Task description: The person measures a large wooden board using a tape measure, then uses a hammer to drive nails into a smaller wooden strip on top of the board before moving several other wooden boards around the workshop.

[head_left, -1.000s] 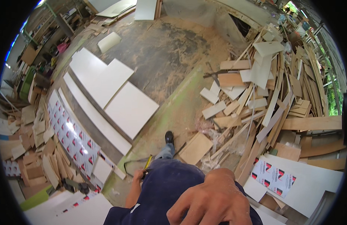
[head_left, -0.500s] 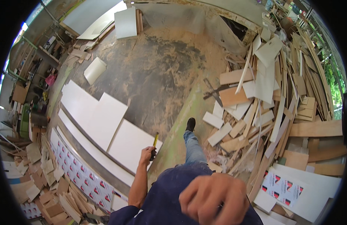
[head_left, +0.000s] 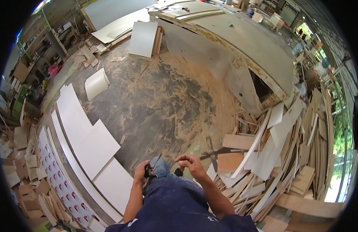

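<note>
My left hand (head_left: 141,171) is closed around a dark tape measure (head_left: 147,170), just left of my knee. A short stretch of its blade (head_left: 159,157) sticks up and forward, seen almost edge-on. To the right, my right hand (head_left: 191,164) hovers over my dark shoe (head_left: 179,172), fingers loosely bent and apart, with nothing visible in it. Large white boards (head_left: 76,112) lie flat on the floor to my left. The nearest white board (head_left: 114,185) reaches close to my left forearm.
Offcuts and long wood strips are heaped on the right, with a brown board (head_left: 231,162) among them. Ahead stands a big low platform (head_left: 241,34) with a plastic-covered side. A curved white sheet (head_left: 96,84) lies on the dusty floor (head_left: 163,96); smaller scraps (head_left: 22,154) pile up far left.
The view has swung up and right, showing more of the platform. My right hand has dropped from close to the camera to near my legs. My left hand still holds the tape measure.
</note>
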`<state>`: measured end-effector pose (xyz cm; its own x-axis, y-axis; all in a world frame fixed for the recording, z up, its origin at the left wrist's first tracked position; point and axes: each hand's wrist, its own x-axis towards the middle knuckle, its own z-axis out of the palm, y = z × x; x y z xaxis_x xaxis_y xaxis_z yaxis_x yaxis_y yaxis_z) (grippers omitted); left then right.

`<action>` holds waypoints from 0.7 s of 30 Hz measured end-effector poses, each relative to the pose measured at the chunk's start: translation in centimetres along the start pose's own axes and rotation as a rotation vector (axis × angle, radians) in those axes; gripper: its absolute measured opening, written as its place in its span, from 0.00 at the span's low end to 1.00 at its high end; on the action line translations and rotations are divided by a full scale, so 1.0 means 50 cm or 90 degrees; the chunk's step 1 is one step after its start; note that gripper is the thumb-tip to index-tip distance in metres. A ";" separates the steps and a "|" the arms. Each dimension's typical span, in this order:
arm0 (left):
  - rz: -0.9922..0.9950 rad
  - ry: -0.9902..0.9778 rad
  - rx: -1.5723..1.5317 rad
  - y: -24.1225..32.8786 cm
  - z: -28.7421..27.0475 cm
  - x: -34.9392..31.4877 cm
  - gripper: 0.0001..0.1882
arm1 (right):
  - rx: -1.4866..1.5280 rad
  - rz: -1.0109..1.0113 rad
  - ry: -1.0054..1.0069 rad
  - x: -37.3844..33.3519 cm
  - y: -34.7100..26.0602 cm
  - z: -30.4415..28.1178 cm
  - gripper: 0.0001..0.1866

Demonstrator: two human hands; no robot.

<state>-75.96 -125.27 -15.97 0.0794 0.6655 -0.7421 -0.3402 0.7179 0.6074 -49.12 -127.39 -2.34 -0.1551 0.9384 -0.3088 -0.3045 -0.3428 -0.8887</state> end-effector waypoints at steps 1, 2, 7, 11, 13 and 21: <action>0.010 0.021 0.011 0.032 0.020 0.026 0.14 | -0.004 0.001 -0.003 0.052 -0.017 -0.015 0.07; 0.017 0.032 0.006 0.059 0.029 0.064 0.14 | -0.007 -0.005 -0.007 0.110 -0.034 -0.027 0.07; 0.010 0.106 0.027 0.204 0.091 0.256 0.15 | -0.003 -0.005 0.034 0.382 -0.073 -0.095 0.07; 0.060 0.091 0.065 0.371 0.161 0.446 0.14 | -0.014 0.062 0.096 0.587 -0.104 -0.160 0.07; 0.091 0.081 0.122 0.485 0.250 0.535 0.14 | -0.056 0.055 0.145 0.688 -0.156 -0.204 0.07; 0.144 -0.076 0.195 0.909 0.594 0.806 0.13 | -0.005 0.011 0.341 1.008 -0.306 -0.355 0.06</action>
<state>-60.40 -59.75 -9.83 0.1483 0.8201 -0.5526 -0.0679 0.5659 0.8216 -35.57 -74.08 -10.30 0.3425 0.8242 -0.4511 -0.2993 -0.3594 -0.8839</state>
